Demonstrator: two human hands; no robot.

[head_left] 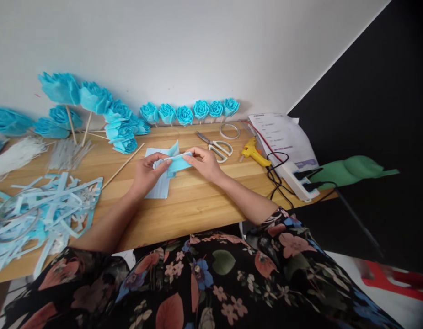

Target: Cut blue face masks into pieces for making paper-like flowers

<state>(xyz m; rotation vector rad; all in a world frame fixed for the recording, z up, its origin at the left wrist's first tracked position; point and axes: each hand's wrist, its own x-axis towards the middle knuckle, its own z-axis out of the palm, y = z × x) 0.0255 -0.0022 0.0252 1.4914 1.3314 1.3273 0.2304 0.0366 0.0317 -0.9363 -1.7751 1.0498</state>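
A folded piece of light blue fabric (179,164), thin like face-mask material, is stretched between my two hands just above the table. My left hand (150,172) pinches its left end between thumb and fingers. At the other end, my right hand (205,165) grips it the same way. Beneath and behind lie pale blue fabric sheets (158,189), flat on the wood and partly covered by my left hand. White-handled scissors (220,148) rest just beyond my right hand. A thin wooden stick (122,167) lies left of my left hand.
Blue fabric flowers (184,115) on sticks line the wall, with larger ones (95,97) at left. Fabric scraps (50,214) heap at front left. A tape roll (229,131), yellow glue gun (255,152), papers (283,137) and a corded power strip (297,182) occupy the right.
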